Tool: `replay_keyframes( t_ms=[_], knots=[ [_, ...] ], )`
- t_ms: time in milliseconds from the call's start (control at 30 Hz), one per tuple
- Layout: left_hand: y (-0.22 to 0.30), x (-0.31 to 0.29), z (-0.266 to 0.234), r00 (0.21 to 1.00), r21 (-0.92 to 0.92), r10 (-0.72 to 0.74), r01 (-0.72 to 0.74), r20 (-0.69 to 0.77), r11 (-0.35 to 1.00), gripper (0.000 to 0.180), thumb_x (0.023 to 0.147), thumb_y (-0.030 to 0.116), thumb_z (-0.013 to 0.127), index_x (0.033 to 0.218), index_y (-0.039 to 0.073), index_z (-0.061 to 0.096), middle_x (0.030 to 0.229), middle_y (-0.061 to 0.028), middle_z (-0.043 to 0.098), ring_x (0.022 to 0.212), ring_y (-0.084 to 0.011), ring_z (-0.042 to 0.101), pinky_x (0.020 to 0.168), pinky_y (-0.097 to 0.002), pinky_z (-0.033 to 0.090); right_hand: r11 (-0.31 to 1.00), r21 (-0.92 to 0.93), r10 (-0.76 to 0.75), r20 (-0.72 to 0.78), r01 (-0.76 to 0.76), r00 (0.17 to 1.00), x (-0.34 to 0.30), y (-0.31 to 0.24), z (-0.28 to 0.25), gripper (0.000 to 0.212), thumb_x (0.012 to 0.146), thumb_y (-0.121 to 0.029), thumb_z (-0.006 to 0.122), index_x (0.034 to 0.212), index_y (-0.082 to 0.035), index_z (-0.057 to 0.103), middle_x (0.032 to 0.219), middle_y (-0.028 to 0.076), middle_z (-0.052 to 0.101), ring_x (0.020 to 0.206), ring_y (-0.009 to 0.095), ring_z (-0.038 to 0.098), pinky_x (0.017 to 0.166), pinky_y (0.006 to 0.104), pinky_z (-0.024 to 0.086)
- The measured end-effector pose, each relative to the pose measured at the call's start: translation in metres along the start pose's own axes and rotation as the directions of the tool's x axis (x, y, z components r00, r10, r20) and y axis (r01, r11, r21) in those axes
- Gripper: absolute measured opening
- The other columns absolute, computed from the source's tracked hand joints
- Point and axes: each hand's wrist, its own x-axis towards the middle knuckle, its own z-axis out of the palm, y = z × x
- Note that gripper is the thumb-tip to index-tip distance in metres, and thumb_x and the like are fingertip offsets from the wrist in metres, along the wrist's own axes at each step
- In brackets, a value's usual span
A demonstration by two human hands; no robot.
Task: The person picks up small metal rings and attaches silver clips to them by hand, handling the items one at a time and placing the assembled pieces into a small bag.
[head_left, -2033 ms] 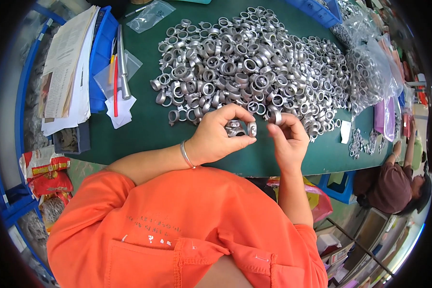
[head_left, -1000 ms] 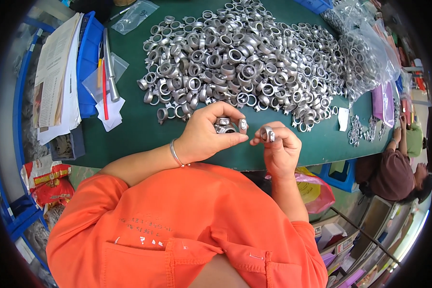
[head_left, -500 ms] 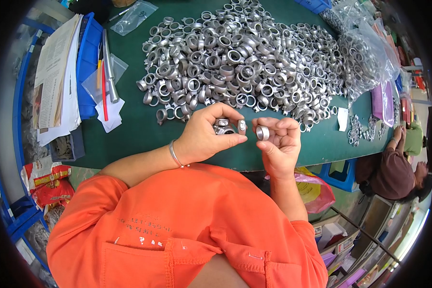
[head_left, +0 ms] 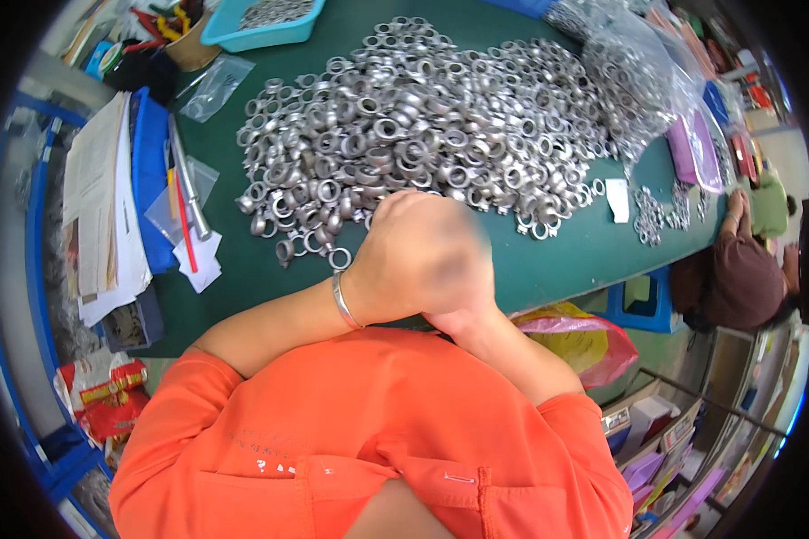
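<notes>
My left hand, with a silver bangle at its wrist, is closed and pressed against my right hand in front of my chest. A blur covers the place where they meet, and whatever they hold is hidden there. Most of the right hand lies behind the left, so its fingers do not show. Just beyond both hands spreads a big heap of grey metal rings, many with small lugs. A loose ring lies beside my left wrist on the green tabletop.
Papers, a blue bin and a red pen lie at left. A turquoise tray stands far back. At right are a bag of rings, a purple basket and another person.
My hands, apart before with metal rings in the fingers of each, have come together. The rings in them are now out of sight. The view has shifted, bringing the turquoise tray into sight.
</notes>
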Motion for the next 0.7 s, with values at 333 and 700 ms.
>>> replay_keyframes(
  t_ms=[333,700],
  knots=[
    [-0.008,-0.021,-0.001,0.923,-0.387,-0.377,0.321,-0.077,0.864,0.006,0.075,-0.005,0.062,0.080,-0.002,0.060,0.081,-0.0092,0.060,0.075,-0.0173,0.058,0.069,-0.0257,0.045,0.687,-0.099,-0.712,-0.292,0.720,0.639,-0.157,-0.110,-0.114,0.017,0.079,-0.018,0.053,0.094,-0.011,0.056,0.091,0.009,0.057,0.082,0.024,0.055,0.047,0.0277,0.046],
    [-0.001,-0.017,-0.006,0.943,-0.417,-0.328,0.321,0.056,0.850,0.007,0.080,-0.008,0.055,0.086,-0.004,0.056,0.088,-0.0095,0.057,0.080,-0.0150,0.056,0.072,-0.0242,0.045,0.280,-0.954,-0.913,-0.299,0.105,-0.277,-0.190,-0.154,-0.236,0.035,0.089,-0.019,0.049,0.116,0.002,0.046,0.111,0.015,0.054,0.097,0.025,0.053,0.085,0.0316,0.043]
  ],
)
